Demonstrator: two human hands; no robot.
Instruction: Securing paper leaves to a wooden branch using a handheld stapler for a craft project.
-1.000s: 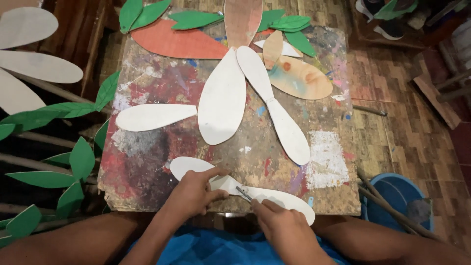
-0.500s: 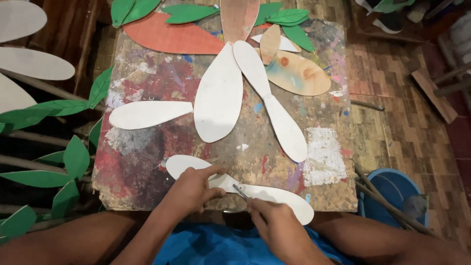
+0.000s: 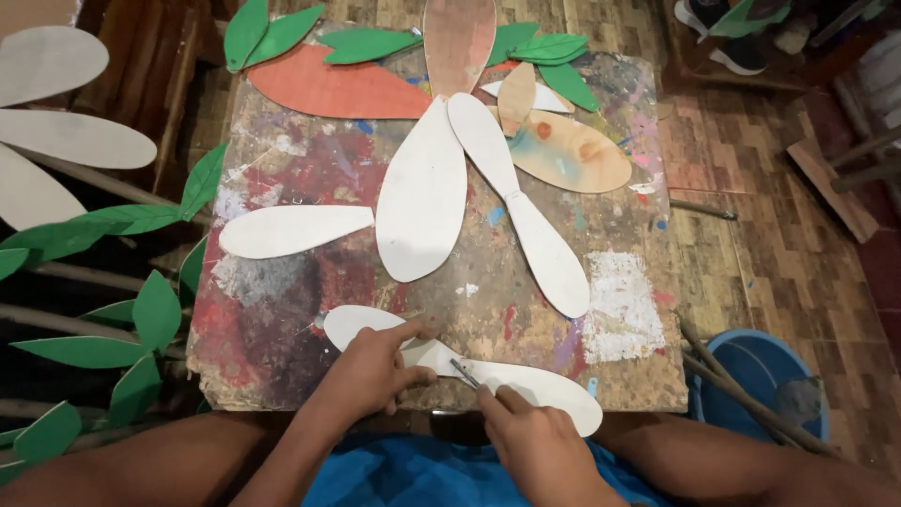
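The right hand point(image 3: 540, 441) is closing its grip narrowly around a thin grey metal blade point(image 3: 465, 374), tip resting on the narrow waist of a long white double-lobed card cut-out point(image 3: 526, 383). The left hand point(image 3: 375, 368) is pressing flat on the same cut-out, fingers spread over its left lobe, holding nothing inside them. This cut-out is lying along the near edge of the paint-stained wooden desk point(image 3: 619, 310), its right lobe reaching slightly past that edge. Farther back on the desk a matching white double-lobed cut-out point(image 3: 516, 202) is lying diagonally, just beside a broad white teardrop cut-out point(image 3: 422, 202) and a smaller white petal cut-out point(image 3: 291, 230) to the left. An orange card shape point(image 3: 328, 91) and green paper leaves point(image 3: 366, 42) are lying at the far edge. A blue plastic bucket point(image 3: 746, 376) is standing on the brick floor to the right.
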